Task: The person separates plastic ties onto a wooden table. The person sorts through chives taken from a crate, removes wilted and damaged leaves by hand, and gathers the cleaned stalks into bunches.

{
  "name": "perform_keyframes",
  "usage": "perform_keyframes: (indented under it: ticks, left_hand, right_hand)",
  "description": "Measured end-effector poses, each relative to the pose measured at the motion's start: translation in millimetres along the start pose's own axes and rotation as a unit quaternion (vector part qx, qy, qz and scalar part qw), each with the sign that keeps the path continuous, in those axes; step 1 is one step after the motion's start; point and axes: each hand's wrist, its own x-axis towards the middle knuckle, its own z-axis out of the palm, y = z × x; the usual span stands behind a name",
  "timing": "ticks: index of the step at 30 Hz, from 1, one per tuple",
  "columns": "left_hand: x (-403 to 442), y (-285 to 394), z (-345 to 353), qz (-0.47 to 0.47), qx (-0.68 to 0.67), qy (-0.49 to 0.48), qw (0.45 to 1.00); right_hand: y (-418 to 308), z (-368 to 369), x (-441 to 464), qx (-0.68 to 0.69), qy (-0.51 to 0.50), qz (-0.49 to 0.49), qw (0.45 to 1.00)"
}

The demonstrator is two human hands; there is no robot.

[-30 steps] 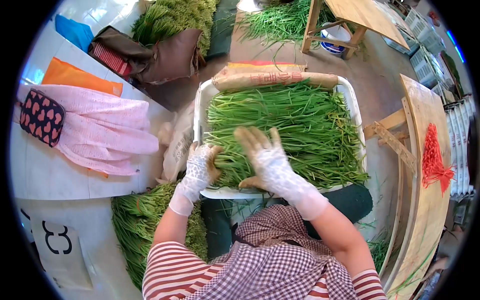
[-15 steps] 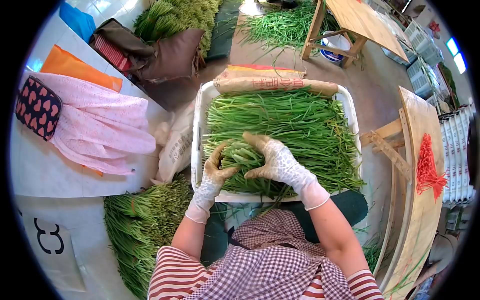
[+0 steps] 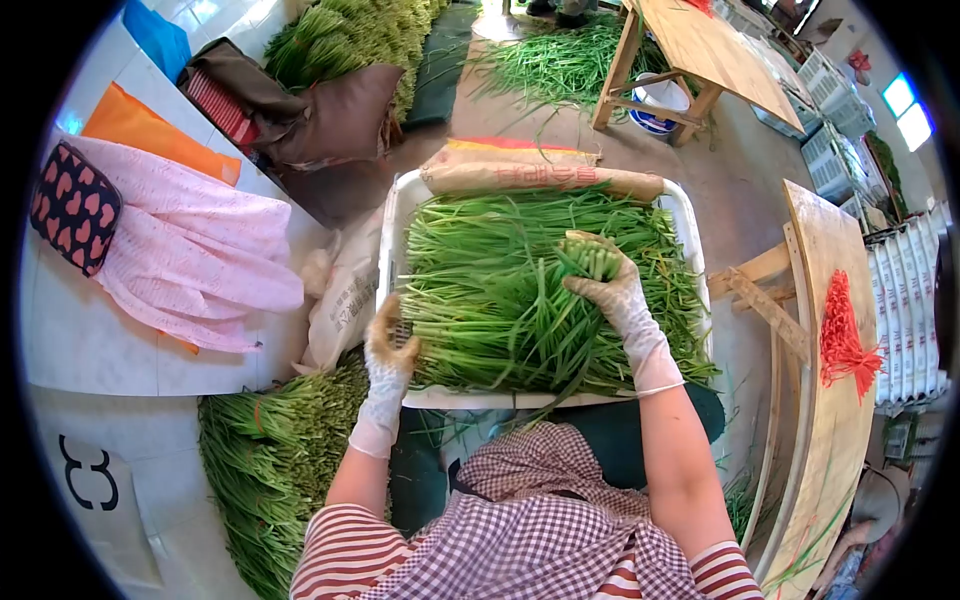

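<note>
A white crate (image 3: 692, 262) holds a thick layer of long green stalks (image 3: 470, 290), their pale ends toward the left. My right hand (image 3: 612, 285), in a patterned white glove stained at the fingers, is closed round a bunch of green stalks (image 3: 590, 258) above the right half of the crate; the bunch's leaves trail down to the left. At the crate's left edge is my left hand (image 3: 388, 345), gloved alike, fingers apart and curved, with nothing in it, beside the pale stalk ends.
Piled bundles (image 3: 285, 440) lie left of my lap. A wooden bench (image 3: 820, 400) with red ties (image 3: 848, 335) stands at the right; another wooden table (image 3: 715, 50) and a bucket (image 3: 660, 100) are behind. A pink cloth (image 3: 200, 240) covers part of the left surface. Someone's arm (image 3: 850, 545) shows lower right.
The bunch, between both hands half a second ago, has moved right and up in my right hand. My left hand has let go and moved back to the crate's left edge.
</note>
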Motion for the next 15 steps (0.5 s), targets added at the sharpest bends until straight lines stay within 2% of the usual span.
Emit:
perform_keyframes:
  ticks: [1,3,4,5,6,8,10,12,13,14,15]
  left_hand:
    - [0,3,1,0.069,0.041,0.051,0.995]
    - [-3,56,0,0.202,0.121,0.151,0.96]
    - [-4,82,9,0.234,0.052,0.129,0.962]
    - [-5,100,23,0.24,-0.008,0.09,0.967]
    - [-3,119,30,0.251,0.07,0.052,0.964]
    - [7,123,60,0.216,-0.004,0.021,0.976]
    - [18,102,86,0.122,-0.168,-0.074,0.975]
    - [21,78,106,0.213,-0.083,-0.058,0.972]
    - [22,67,116,0.257,-0.038,-0.048,0.965]
    - [11,60,133,0.224,-0.036,-0.028,0.973]
    - [5,77,129,0.231,-0.066,-0.018,0.971]
  right_hand:
    - [7,-6,-2,0.002,0.004,0.0,1.0]
    - [7,-3,-4,0.023,-0.012,-0.011,1.0]
    - [7,2,-7,0.033,-0.023,-0.013,0.999]
    - [5,10,-9,0.024,-0.022,-0.025,0.999]
    - [4,16,-11,0.031,-0.033,-0.025,0.999]
    - [3,24,-19,0.045,-0.054,-0.03,0.997]
    - [-6,22,-30,-0.027,-0.057,-0.055,0.996]
    - [-15,16,-38,-0.123,-0.054,-0.106,0.985]
    - [-18,20,-40,-0.116,-0.07,-0.157,0.978]
    - [-29,25,-45,-0.251,-0.067,-0.182,0.948]
    - [-24,28,-45,-0.263,-0.058,-0.214,0.939]
